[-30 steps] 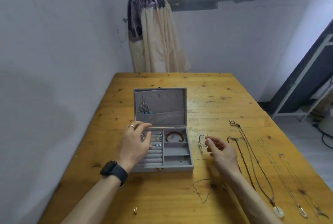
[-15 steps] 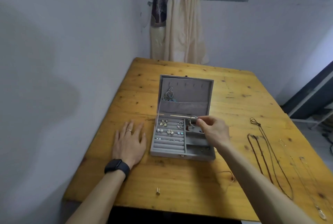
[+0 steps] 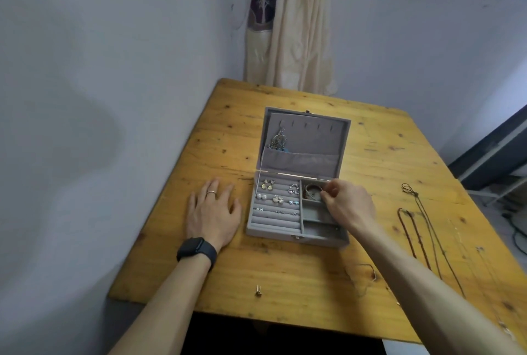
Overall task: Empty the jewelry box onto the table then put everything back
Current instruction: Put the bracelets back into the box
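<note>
The grey jewelry box stands open in the middle of the wooden table. Several earrings sit in its left ring rows, and a dangling earring hangs in the lid. My right hand is over the box's top right compartment and pinches a thin silver bangle that lies there on a red bracelet. My left hand lies flat on the table just left of the box, fingers spread. A small gold earring lies near the front edge.
Long cord necklaces and thin chains lie on the table's right side. A fine chain lies under my right forearm. A curtain hangs behind the table, with the wall close on the left.
My right hand carried the silver bangle from the table into the box's top right compartment. My left hand left the box and settled flat on the table. The view shifted left.
</note>
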